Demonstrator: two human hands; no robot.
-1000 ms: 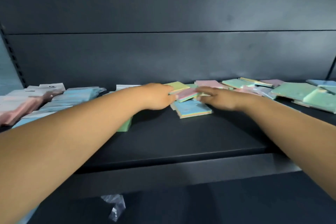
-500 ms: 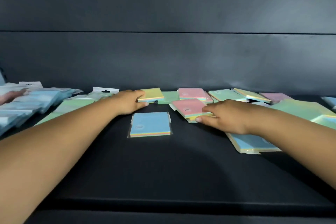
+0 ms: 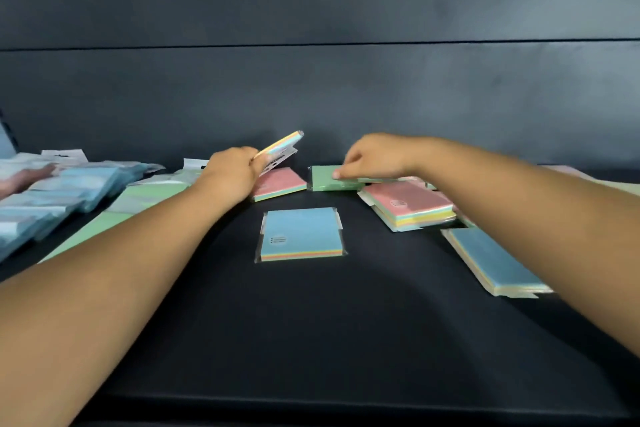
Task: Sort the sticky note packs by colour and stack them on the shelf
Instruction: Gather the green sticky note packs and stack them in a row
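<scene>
Left hand (image 3: 232,174) pinches a tilted pack (image 3: 280,148) just behind the central blue pack (image 3: 302,234), right hand (image 3: 374,157) fingertips pinch a green pack (image 3: 328,179) edge behind it; film-wrapped, light, stiff, likely slippery, so grip edges.

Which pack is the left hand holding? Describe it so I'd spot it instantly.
Find the dark shelf, then the left hand near its back. The pack it pinches is the only one lifted and tilted, showing its striped edge and white underside; the others lie flat.
</scene>
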